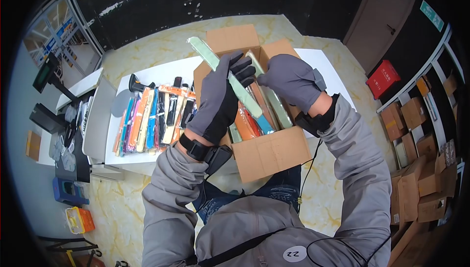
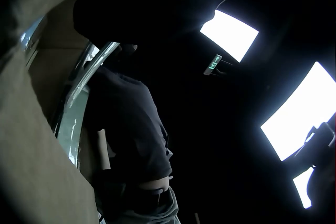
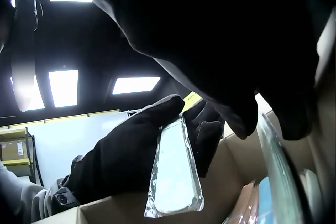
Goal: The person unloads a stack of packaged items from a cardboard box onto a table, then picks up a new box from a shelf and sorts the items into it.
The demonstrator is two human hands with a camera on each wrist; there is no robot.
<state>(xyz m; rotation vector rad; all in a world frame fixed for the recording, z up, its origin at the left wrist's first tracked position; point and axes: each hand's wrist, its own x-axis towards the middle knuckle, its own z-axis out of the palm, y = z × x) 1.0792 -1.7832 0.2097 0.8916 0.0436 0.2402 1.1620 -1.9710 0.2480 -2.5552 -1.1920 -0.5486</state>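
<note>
My left hand [image 1: 219, 98], in a grey glove, grips a long light-green item [image 1: 245, 99] in clear wrap, slanting over the open cardboard box [image 1: 271, 153]. In the right wrist view the left hand [image 3: 137, 142] pinches that wrapped item [image 3: 176, 169] between thumb and fingers. My right hand [image 1: 293, 80] is over the box's right side, its fingers at the top of another pale-green wrapped item [image 1: 277, 106] that stands in the box. Orange, brown and blue wrapped items [image 1: 265, 124] lie inside the box.
Left of the box, a white table [image 1: 128, 160] holds a row of wrapped items [image 1: 147, 120] in many colours and a black scanner [image 1: 139, 84]. A monitor [image 1: 45, 73] stands farther left. Shelves with cartons [image 1: 413, 112] and a red box [image 1: 383, 80] are at the right.
</note>
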